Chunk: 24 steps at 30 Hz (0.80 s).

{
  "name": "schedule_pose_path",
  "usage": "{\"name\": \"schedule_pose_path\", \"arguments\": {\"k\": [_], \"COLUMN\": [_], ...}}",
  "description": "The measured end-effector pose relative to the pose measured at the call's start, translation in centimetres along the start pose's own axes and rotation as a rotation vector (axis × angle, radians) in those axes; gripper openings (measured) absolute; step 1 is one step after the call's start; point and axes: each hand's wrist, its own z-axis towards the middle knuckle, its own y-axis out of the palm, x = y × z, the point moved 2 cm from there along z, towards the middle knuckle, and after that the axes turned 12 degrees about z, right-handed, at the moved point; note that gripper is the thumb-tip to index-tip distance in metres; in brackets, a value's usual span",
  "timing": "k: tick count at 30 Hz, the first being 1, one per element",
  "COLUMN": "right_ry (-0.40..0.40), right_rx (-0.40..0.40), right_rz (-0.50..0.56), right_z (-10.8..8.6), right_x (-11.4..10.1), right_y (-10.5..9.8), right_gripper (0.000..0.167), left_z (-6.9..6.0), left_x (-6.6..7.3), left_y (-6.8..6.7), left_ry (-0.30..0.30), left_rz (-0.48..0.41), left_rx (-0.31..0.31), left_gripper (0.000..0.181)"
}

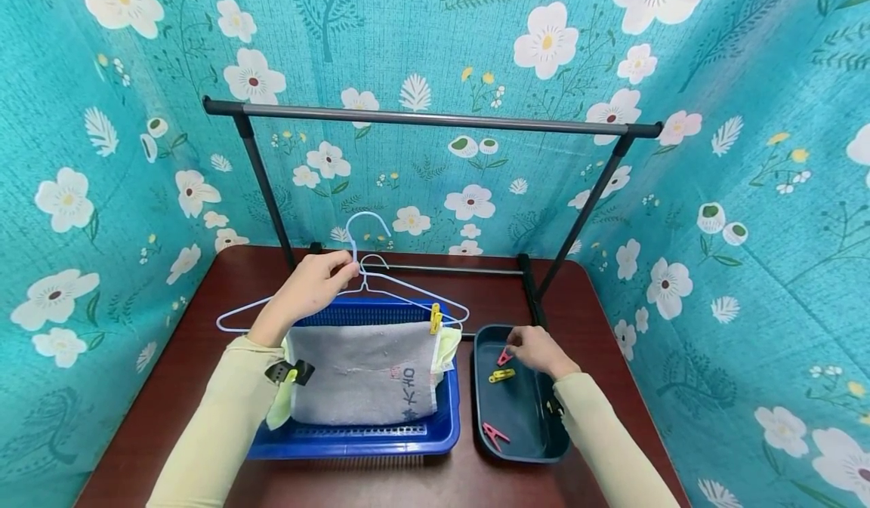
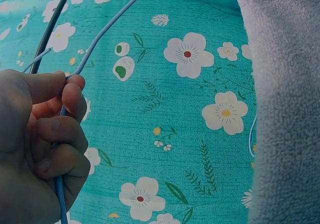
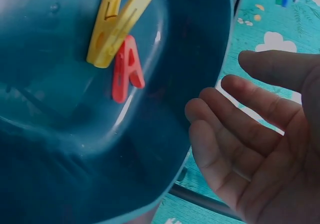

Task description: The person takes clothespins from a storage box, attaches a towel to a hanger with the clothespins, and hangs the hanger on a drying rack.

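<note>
My left hand (image 1: pixel 306 290) grips a light blue hanger (image 1: pixel 421 287) by the neck below its hook; the left wrist view shows fingers curled round the wire. A grey towel (image 1: pixel 360 372) with dark writing hangs at the hanger's lower bar, where a yellow clothespin (image 1: pixel 436 319) sits at the towel's upper right corner. Over the back of a dark tray (image 1: pixel 526 436) is my right hand (image 1: pixel 539 351), near a red clothespin (image 1: pixel 504 356). Its thumb and fingers are apart with nothing between them in the right wrist view. Another yellow clothespin (image 1: pixel 501 375) and red clothespin (image 1: pixel 495 437) lie in the tray.
A blue basket (image 1: pixel 367 446) stands beneath the towel, with pale green cloth (image 1: pixel 448 348) at its side. Behind the held hanger is a second hanger hook (image 1: pixel 372 257). A black rack with a horizontal rail (image 1: pixel 435 118) spans the back of the dark red table (image 1: pixel 489 297).
</note>
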Motion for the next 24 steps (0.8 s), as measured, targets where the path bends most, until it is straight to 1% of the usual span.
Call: {"name": "schedule_pose_path", "arguments": {"k": [6,11,15,18,24], "right_ry": [0.01,0.0,-0.013,-0.031,-0.112], "right_rx": [-0.032,-0.02,-0.014,-0.014,-0.021], "right_rz": [-0.036,-0.063,-0.084,-0.11,-0.204], "right_z": [0.1,0.3,0.6,0.8,1.4], "right_x": [0.3,0.2,0.1,0.2,0.6], "right_y": [0.9,1.1,1.0,1.1,1.3], "right_gripper": [0.019,0.02,0.024,0.026,0.024], "left_z": [-0.1,0.0,-0.1,-0.1,-0.2], "left_x": [0.0,0.0,-0.1,-0.1,0.1], "left_y": [-0.1,-0.2,-0.2,-0.1,-0.1], "left_ry": [-0.002,-0.001,-0.01,-0.007,0.005], "left_rz": [0.002,-0.004,-0.009,-0.009,-0.012], "left_rx": [0.001,0.006,0.0,-0.002,0.002], "left_gripper": [0.025,0.023,0.024,0.024,0.024]}}
